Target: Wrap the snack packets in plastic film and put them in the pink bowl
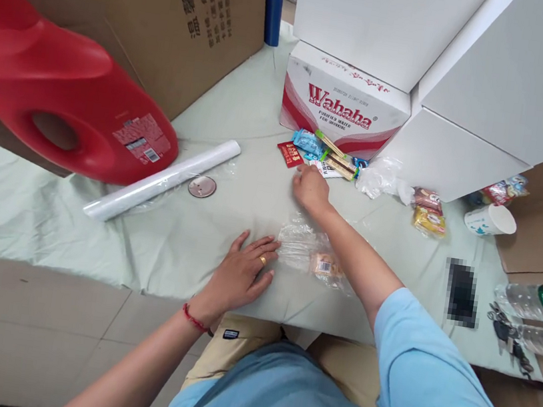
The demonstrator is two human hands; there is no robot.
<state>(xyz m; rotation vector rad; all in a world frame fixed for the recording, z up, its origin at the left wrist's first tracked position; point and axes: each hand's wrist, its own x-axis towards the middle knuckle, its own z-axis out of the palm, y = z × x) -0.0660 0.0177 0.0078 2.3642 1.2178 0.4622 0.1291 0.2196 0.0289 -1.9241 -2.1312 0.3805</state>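
Note:
My left hand lies on the cloth with its fingers apart, fingertips at the left edge of a clear plastic bag. Inside that bag, toward its right end, is a small orange-brown snack packet with a barcode. Farther forward, my right hand has curled fingers at the near edge of a snack pile. Whatever its fingertips pinch, if anything, is hidden. Around it are a red packet, a blue packet, a white packet and green-edged stick packs.
A Wahaha carton stands behind the pile, beside crumpled plastic and a yellow packet. At left are a red jug, a white roll and a round disc. A paper cup, keys and bottles lie right.

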